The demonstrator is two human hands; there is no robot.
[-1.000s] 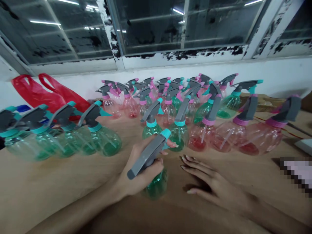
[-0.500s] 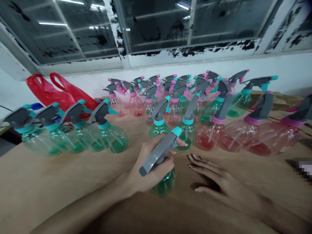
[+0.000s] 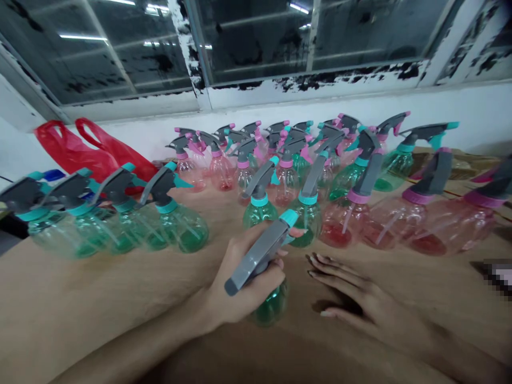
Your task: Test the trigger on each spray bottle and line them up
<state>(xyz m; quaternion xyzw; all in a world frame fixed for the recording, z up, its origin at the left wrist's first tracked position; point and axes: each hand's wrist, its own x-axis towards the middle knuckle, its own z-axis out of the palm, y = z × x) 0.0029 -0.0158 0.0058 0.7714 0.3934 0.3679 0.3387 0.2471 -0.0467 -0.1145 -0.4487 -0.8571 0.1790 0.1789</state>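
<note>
My left hand (image 3: pixel 240 282) is wrapped round the neck of a green spray bottle (image 3: pixel 270 306) with a grey and turquoise trigger head. Its nozzle points away and to the right, and my index finger reaches forward near the trigger. The hand hides the bottle's collar. My right hand (image 3: pixel 356 293) rests on the wooden table (image 3: pixel 160 298), palm down with fingers stretched out, holding nothing. Just beyond my hands stand a green spray bottle (image 3: pixel 260 208) and another green spray bottle (image 3: pixel 306 218).
Several green spray bottles (image 3: pixel 184 229) line the left side. Pink spray bottles (image 3: pixel 344 224) stand to the right, with a mixed cluster of pink and green ones behind. A red plastic bag (image 3: pixel 108 154) lies at the back left, below the window (image 3: pixel 256 42).
My left hand and the spray bottle in it show only a very slight shift. The right hand stays flat on the table. The view has turned slightly.
</note>
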